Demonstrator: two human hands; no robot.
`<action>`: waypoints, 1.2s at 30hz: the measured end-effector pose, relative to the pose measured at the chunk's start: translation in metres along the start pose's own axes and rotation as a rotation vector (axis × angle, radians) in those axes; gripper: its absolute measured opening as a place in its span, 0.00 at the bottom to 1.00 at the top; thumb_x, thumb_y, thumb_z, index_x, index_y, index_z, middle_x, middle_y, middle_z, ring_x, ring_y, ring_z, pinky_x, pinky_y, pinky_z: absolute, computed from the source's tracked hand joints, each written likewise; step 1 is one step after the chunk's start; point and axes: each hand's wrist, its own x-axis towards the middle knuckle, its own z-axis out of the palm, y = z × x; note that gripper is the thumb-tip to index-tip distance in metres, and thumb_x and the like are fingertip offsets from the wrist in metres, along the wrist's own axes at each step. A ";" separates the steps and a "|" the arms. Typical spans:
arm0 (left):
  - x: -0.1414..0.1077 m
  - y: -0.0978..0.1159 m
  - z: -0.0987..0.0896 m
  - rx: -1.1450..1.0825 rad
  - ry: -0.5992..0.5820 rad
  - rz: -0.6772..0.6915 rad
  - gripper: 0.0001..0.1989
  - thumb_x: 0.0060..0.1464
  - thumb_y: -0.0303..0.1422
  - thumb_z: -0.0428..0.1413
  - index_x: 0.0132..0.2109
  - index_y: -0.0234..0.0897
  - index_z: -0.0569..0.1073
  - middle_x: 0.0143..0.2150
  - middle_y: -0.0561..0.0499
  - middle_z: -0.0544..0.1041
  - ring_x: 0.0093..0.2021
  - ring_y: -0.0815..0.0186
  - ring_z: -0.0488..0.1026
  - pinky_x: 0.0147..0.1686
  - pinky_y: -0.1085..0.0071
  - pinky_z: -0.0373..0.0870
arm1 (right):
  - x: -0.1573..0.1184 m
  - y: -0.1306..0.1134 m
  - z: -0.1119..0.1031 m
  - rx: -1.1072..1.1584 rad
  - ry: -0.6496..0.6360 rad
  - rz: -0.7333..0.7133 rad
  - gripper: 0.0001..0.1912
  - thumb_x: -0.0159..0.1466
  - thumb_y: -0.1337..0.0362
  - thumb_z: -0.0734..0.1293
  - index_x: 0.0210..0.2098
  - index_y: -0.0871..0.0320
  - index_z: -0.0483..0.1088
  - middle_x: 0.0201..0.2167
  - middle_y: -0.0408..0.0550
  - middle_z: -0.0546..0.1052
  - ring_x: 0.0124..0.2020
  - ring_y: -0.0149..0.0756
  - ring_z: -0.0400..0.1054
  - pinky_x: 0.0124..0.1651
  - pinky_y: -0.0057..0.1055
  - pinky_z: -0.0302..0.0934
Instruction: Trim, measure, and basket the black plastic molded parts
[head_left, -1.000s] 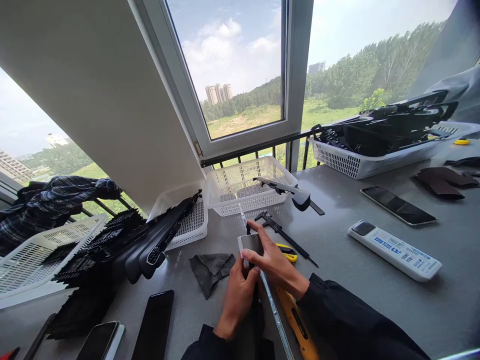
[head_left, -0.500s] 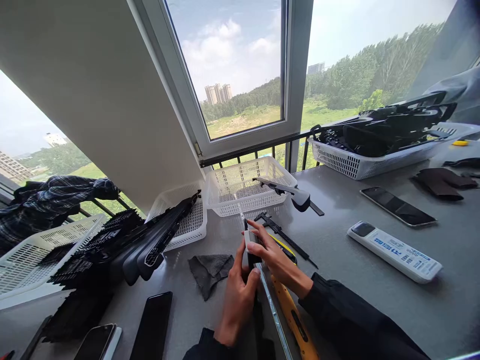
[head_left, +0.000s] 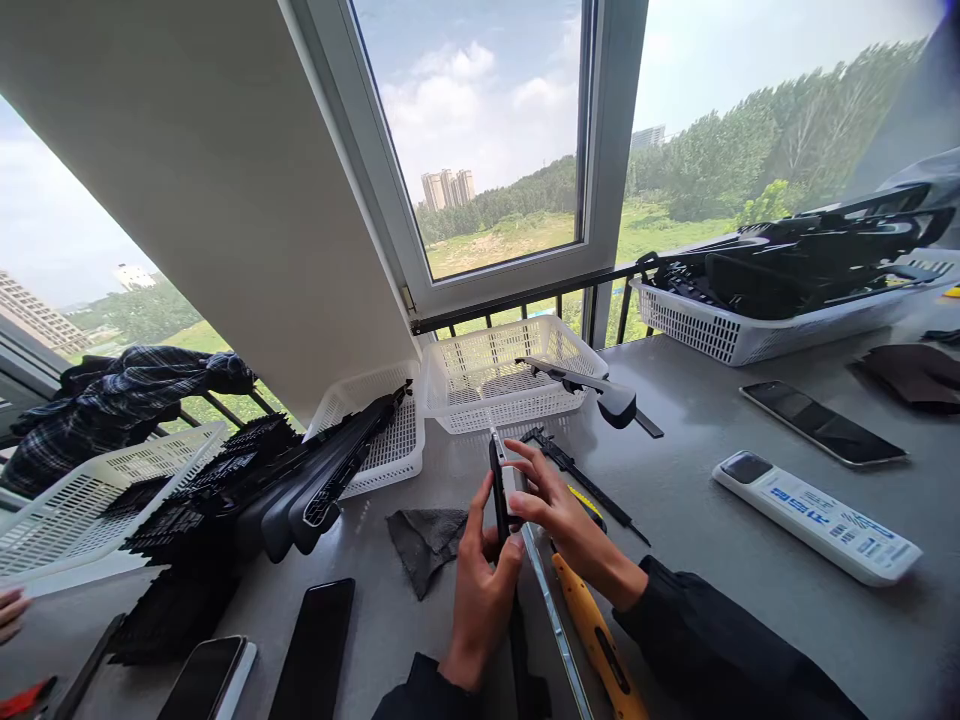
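My left hand (head_left: 484, 595) is closed around a long, narrow black plastic part (head_left: 517, 640), held nearly upright with its tip pointing away from me. On its other side, the thumb and fingers of my right hand (head_left: 566, 520) grip the upper section, where a light grey face shows. What lies under the fingertips is partly hidden. A shiny metal strip (head_left: 553, 610) runs below my right hand towards me. Beside it lies a yellow-orange handled tool (head_left: 600, 640). Behind my right hand are a black caliper (head_left: 592, 485) and a yellow-and-black object, partly covered. A grey cloth (head_left: 424, 545) lies left of my hands.
White baskets (head_left: 465, 415) line the window side; black parts (head_left: 322, 480) overhang the left ones, and more fill the right basket (head_left: 735, 345). Phones (head_left: 315, 640) and a white device (head_left: 817, 515) lie on the table. Another person's hand (head_left: 11, 612) shows at the left edge.
The black part has turned in my hands, showing more of its dark edge. My right fingers are spread slightly wider. The view has shifted left, and another person's hand has appeared.
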 end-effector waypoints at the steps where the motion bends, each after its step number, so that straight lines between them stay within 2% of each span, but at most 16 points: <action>1: -0.001 0.000 0.000 -0.001 0.011 0.021 0.43 0.60 0.46 0.59 0.77 0.37 0.56 0.30 0.53 0.77 0.29 0.61 0.73 0.36 0.65 0.73 | 0.000 0.002 0.001 -0.036 -0.017 -0.002 0.40 0.61 0.47 0.69 0.70 0.50 0.60 0.62 0.54 0.73 0.60 0.51 0.70 0.57 0.46 0.68; 4: -0.003 0.001 -0.001 -0.013 0.074 0.057 0.43 0.62 0.44 0.57 0.77 0.35 0.52 0.24 0.59 0.69 0.24 0.66 0.65 0.29 0.71 0.67 | 0.001 0.006 0.003 -0.152 0.017 0.015 0.36 0.61 0.49 0.71 0.66 0.52 0.66 0.61 0.54 0.74 0.65 0.54 0.65 0.66 0.51 0.60; 8: -0.005 0.006 0.000 -0.034 0.122 0.051 0.43 0.61 0.41 0.57 0.78 0.36 0.50 0.23 0.61 0.66 0.23 0.69 0.59 0.26 0.74 0.61 | 0.001 0.002 0.003 -0.221 0.042 0.014 0.36 0.60 0.52 0.72 0.65 0.53 0.65 0.58 0.53 0.76 0.61 0.52 0.69 0.66 0.51 0.59; 12: -0.006 0.007 0.000 -0.042 0.129 0.054 0.43 0.62 0.41 0.57 0.78 0.38 0.51 0.24 0.60 0.68 0.24 0.69 0.60 0.28 0.73 0.63 | 0.001 -0.002 -0.001 -0.270 0.038 0.009 0.35 0.60 0.51 0.73 0.64 0.52 0.68 0.57 0.52 0.77 0.61 0.53 0.69 0.64 0.49 0.60; 15: -0.006 0.007 0.000 -0.029 0.163 0.052 0.43 0.60 0.41 0.59 0.77 0.37 0.54 0.22 0.61 0.67 0.23 0.68 0.62 0.29 0.73 0.65 | 0.004 -0.002 -0.007 -0.385 0.029 -0.021 0.28 0.61 0.46 0.74 0.55 0.53 0.75 0.52 0.51 0.80 0.55 0.53 0.73 0.58 0.47 0.65; 18: -0.005 0.008 0.000 -0.030 0.178 0.033 0.43 0.59 0.42 0.60 0.77 0.38 0.55 0.22 0.62 0.67 0.22 0.68 0.61 0.28 0.73 0.64 | 0.006 -0.003 -0.012 -0.523 0.027 -0.129 0.22 0.63 0.44 0.74 0.48 0.52 0.78 0.46 0.49 0.81 0.50 0.51 0.75 0.54 0.44 0.66; 22: -0.003 0.008 0.000 -0.016 0.170 0.013 0.44 0.58 0.43 0.61 0.76 0.38 0.56 0.22 0.63 0.65 0.22 0.70 0.58 0.26 0.74 0.61 | 0.005 -0.005 -0.013 -0.648 0.058 -0.186 0.19 0.66 0.46 0.72 0.51 0.49 0.77 0.46 0.49 0.79 0.50 0.51 0.75 0.54 0.44 0.66; 25: -0.002 0.008 0.000 0.026 0.141 0.003 0.43 0.59 0.44 0.61 0.76 0.38 0.56 0.22 0.63 0.62 0.22 0.70 0.57 0.26 0.74 0.58 | 0.005 -0.004 -0.012 -0.670 0.118 -0.183 0.15 0.68 0.49 0.70 0.48 0.51 0.77 0.46 0.50 0.79 0.48 0.49 0.74 0.52 0.43 0.65; 28: -0.001 0.008 0.000 0.039 0.106 0.014 0.42 0.61 0.43 0.58 0.76 0.37 0.54 0.23 0.62 0.64 0.23 0.69 0.59 0.27 0.73 0.60 | 0.007 -0.001 -0.012 -0.566 0.152 -0.149 0.12 0.69 0.52 0.67 0.42 0.53 0.75 0.42 0.48 0.80 0.44 0.45 0.75 0.48 0.40 0.66; 31: -0.001 0.009 -0.001 0.028 0.108 0.022 0.42 0.61 0.42 0.58 0.77 0.36 0.53 0.24 0.60 0.66 0.24 0.67 0.63 0.28 0.72 0.63 | 0.010 0.004 -0.012 -0.512 0.123 -0.112 0.13 0.70 0.52 0.66 0.40 0.54 0.74 0.38 0.47 0.81 0.41 0.45 0.75 0.46 0.39 0.65; 36: 0.002 0.005 -0.002 -0.021 0.107 -0.011 0.42 0.60 0.44 0.61 0.75 0.38 0.57 0.23 0.61 0.68 0.23 0.68 0.62 0.28 0.73 0.63 | 0.007 0.001 -0.010 -0.687 0.192 -0.154 0.10 0.68 0.54 0.69 0.41 0.53 0.75 0.42 0.48 0.81 0.45 0.47 0.75 0.50 0.42 0.64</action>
